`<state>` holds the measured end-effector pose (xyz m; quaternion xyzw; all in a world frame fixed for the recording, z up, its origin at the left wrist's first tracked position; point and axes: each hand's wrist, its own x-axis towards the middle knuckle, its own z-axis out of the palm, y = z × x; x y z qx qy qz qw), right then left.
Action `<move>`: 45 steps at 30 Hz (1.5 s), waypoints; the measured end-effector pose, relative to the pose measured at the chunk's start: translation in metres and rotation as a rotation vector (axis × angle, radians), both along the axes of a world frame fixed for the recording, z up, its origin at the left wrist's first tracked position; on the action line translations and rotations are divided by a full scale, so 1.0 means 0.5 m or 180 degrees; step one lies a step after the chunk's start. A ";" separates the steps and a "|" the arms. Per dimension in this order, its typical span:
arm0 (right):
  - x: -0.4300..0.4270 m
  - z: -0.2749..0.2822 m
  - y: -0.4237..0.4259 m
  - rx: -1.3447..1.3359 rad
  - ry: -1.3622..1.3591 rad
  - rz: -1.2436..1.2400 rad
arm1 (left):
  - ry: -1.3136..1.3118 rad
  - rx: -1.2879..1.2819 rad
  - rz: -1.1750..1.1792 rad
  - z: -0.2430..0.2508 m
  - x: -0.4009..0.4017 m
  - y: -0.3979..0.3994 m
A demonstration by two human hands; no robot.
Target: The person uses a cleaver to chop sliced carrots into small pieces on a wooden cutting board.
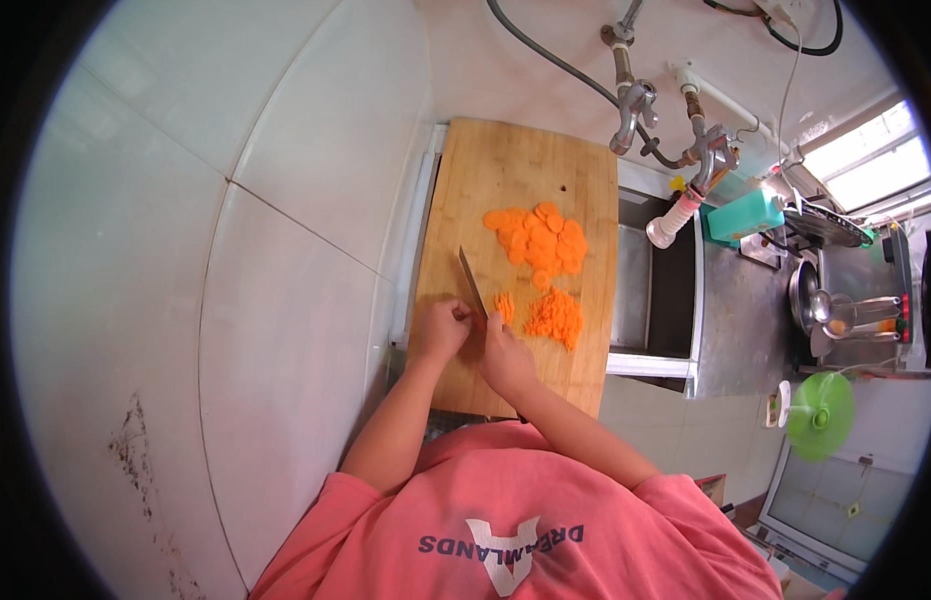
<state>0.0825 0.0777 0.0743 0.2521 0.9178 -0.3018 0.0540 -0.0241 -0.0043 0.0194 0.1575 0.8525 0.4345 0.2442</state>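
My right hand (508,358) is closed around a kitchen knife (473,283), whose blade points up and to the left over a wooden cutting board (495,161). Just left of the knife, my left hand (444,327) has its fingertips pinched at a bit of orange carrot, mostly hidden by the fingers. A small bundle of carrot strips (503,307) lies right beside the blade. Farther right on the board is a heap of finely cut carrot (555,319). Above it spreads a pile of round carrot slices (540,238).
A tiled wall (300,225) rises close on the left. Right of the board is a sink (634,285), with metal taps (634,116) above it. A teal bottle (747,216), pans and ladles (863,307) stand farther right, near a green fan (820,416).
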 end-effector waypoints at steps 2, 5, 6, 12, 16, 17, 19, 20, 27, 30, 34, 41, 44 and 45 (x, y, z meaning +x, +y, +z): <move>0.000 -0.005 -0.003 0.0015 -0.0086 -0.0031 | -0.0023 -0.0054 -0.0035 0.007 0.000 0.001; 0.000 -0.003 -0.004 -0.0030 -0.0121 -0.0104 | 0.0021 -0.0064 -0.0072 0.007 -0.001 -0.001; 0.000 -0.002 -0.004 -0.0092 -0.0090 -0.0162 | 0.0069 -0.0023 -0.0092 0.007 -0.001 -0.001; 0.004 -0.004 0.007 -0.0085 -0.0324 -0.0302 | -0.0042 0.0056 -0.0116 -0.002 -0.002 -0.003; 0.010 0.006 0.018 -0.0123 -0.0249 -0.0429 | -0.0094 -0.0056 -0.0130 0.011 0.002 -0.001; 0.012 0.012 0.019 -0.0081 -0.0225 -0.0442 | -0.0134 0.0037 -0.0122 0.010 0.002 -0.002; 0.013 0.017 0.024 -0.0034 -0.0193 -0.0454 | -0.0166 0.0134 -0.0113 0.007 0.003 -0.003; 0.014 0.017 0.026 -0.0036 -0.0229 -0.0437 | -0.0186 0.0265 -0.0086 0.006 0.004 -0.004; 0.018 0.027 0.012 -0.0112 -0.0123 -0.0156 | -0.0247 0.0389 0.0259 -0.015 0.009 -0.018; 0.016 0.033 0.005 -0.0138 -0.0091 -0.0129 | -0.0105 0.0150 0.0248 -0.003 0.003 -0.014; 0.016 0.010 0.002 0.0017 -0.0081 -0.0081 | 0.0093 -0.0015 0.0067 0.006 0.006 -0.010; 0.013 0.013 -0.001 -0.0009 -0.0191 -0.0031 | 0.0235 -0.0267 -0.0032 0.015 0.017 -0.009; 0.012 0.018 -0.002 -0.0032 -0.0256 -0.0018 | 0.0312 -0.0259 0.0009 0.003 0.019 -0.011; 0.011 0.021 -0.002 -0.0038 -0.0271 -0.0004 | 0.0398 -0.0215 0.0018 -0.002 0.019 -0.012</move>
